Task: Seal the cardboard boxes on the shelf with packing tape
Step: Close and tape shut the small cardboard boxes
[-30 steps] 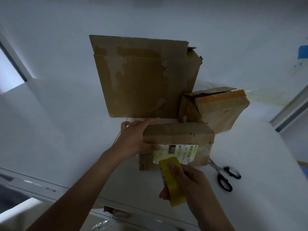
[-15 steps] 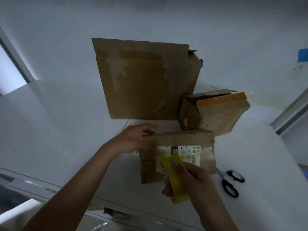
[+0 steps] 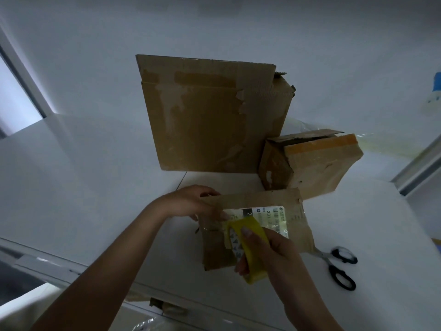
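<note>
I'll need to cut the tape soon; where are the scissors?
In the head view the scissors lie on the white shelf at lower right, just right of the labelled box.

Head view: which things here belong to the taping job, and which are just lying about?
In the job: labelled box, held by the left hand; yellow tape roll, held in the right hand; large box and orange-taped box, waiting.
Lying about: scissors, untouched; blue-and-white item at the right edge.
</note>
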